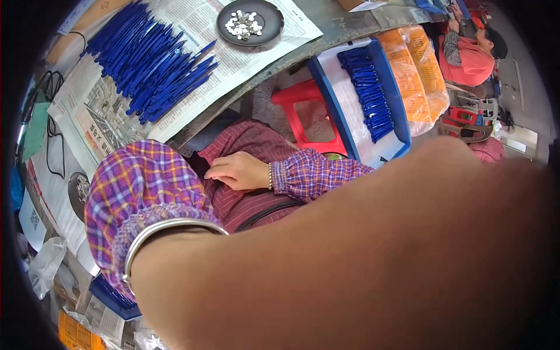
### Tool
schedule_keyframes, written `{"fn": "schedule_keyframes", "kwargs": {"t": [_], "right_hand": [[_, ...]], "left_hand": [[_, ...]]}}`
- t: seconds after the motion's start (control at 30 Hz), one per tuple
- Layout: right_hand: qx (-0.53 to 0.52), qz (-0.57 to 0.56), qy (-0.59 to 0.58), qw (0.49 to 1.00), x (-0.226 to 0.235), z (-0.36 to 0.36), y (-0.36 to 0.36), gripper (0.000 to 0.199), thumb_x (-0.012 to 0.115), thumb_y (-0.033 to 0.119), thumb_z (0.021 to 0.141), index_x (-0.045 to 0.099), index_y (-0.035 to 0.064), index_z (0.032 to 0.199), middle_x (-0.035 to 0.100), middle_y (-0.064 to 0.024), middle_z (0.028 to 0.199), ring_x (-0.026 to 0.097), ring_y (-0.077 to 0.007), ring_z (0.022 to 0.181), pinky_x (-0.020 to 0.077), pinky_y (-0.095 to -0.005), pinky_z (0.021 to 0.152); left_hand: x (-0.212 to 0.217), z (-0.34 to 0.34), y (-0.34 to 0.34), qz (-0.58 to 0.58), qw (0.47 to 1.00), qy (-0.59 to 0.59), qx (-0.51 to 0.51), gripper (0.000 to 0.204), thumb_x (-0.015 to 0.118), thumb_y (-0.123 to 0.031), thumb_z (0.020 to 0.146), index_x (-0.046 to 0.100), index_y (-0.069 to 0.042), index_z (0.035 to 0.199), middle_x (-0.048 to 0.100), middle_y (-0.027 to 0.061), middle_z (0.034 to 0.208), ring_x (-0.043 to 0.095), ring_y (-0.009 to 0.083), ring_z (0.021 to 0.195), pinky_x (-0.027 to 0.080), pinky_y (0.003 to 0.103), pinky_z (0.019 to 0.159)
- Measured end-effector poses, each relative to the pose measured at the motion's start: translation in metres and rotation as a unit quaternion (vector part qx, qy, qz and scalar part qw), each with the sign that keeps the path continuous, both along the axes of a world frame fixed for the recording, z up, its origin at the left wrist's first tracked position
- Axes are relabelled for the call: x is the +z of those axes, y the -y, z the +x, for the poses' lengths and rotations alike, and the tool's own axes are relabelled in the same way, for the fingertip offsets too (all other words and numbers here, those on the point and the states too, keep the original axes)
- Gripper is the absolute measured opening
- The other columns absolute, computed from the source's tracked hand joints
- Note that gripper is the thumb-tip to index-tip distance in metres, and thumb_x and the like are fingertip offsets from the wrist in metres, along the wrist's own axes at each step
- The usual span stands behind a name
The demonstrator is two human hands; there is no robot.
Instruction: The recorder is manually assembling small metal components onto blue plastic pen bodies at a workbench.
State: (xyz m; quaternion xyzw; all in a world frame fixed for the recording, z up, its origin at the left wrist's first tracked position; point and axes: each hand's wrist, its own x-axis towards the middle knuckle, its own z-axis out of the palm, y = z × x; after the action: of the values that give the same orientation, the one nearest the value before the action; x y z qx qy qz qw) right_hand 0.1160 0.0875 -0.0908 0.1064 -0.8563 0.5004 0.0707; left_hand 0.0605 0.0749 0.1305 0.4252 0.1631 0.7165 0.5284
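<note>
My left hand (443, 175) is raised very close to the camera, large and blurred; its fingers cannot be made out. A silver bangle (175, 223) circles that wrist, next to a plaid sleeve cuff (149, 181). Lower down, my right hand (240, 171) rests on my striped maroon clothing at the lap, with a beaded bracelet at the wrist. Its fingers lie loosely stretched, holding nothing visible. Beyond the hands, many slim blue pieces (151, 61) are spread in rows on newspaper (181, 111). A dark round dish (269, 39) there holds small shiny round bits.
A blue tray (400, 96) with more slim blue pieces stands beside a red stool (338, 146). Orange baskets (429, 70) in plastic are behind it. Another person (466, 58) sits at the far right. Black cable (62, 149) and a plastic bag (46, 265) lie left.
</note>
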Motion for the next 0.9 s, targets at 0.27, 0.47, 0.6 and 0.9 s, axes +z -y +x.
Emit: {"fn": "schedule_keyframes", "kwargs": {"t": [0.27, 0.47, 0.6, 0.9], "right_hand": [[0.040, 0.096, 0.159, 0.982, 0.025, -0.007, 0.003, 0.021, 0.057, 0.005, 0.072, 0.059, 0.0073, 0.093, 0.057, -0.0063, 0.083, 0.059, -0.0254, 0.070, 0.0487, -0.0338, 0.056], [0.002, 0.003, 0.001, 1.000, -0.014, 0.005, 0.015, 0.023, 0.057, 0.005, 0.070, 0.058, 0.0064, 0.093, 0.057, -0.0069, 0.084, 0.059, -0.0257, 0.070, 0.0481, -0.0344, 0.056], [-0.012, 0.017, -0.012, 1.000, -0.016, 0.001, 0.007, 0.015, 0.056, 0.009, 0.073, 0.059, 0.0079, 0.087, 0.054, -0.0063, 0.076, 0.058, -0.0257, 0.069, 0.0469, -0.0362, 0.054], [-0.021, 0.011, 0.009, 1.000, -0.010, 0.011, 0.010, 0.020, 0.059, 0.009, 0.071, 0.060, 0.0076, 0.091, 0.058, -0.0071, 0.083, 0.059, -0.0249, 0.070, 0.0490, -0.0341, 0.056]], "left_hand": [[-0.011, 0.011, -0.014, 0.034, 0.999, 0.007, -0.020, 0.017, 0.059, -0.008, 0.078, 0.063, -0.001, 0.094, 0.064, 0.0066, 0.074, 0.059, 0.0090, 0.067, 0.046, 0.023, 0.060], [-0.012, 0.017, -0.018, 0.050, 0.998, 0.014, -0.037, 0.017, 0.059, -0.007, 0.078, 0.063, -0.001, 0.094, 0.064, 0.0066, 0.074, 0.059, 0.0092, 0.068, 0.046, 0.023, 0.060], [-0.017, 0.014, -0.022, 0.050, 0.997, 0.020, -0.053, 0.017, 0.059, -0.007, 0.079, 0.063, -0.001, 0.094, 0.064, 0.0066, 0.075, 0.059, 0.0093, 0.069, 0.046, 0.023, 0.061], [-0.023, 0.012, -0.021, 0.033, 0.992, 0.010, -0.117, 0.017, 0.059, -0.006, 0.079, 0.063, -0.001, 0.094, 0.064, 0.0065, 0.075, 0.059, 0.0096, 0.070, 0.045, 0.023, 0.062]]}}
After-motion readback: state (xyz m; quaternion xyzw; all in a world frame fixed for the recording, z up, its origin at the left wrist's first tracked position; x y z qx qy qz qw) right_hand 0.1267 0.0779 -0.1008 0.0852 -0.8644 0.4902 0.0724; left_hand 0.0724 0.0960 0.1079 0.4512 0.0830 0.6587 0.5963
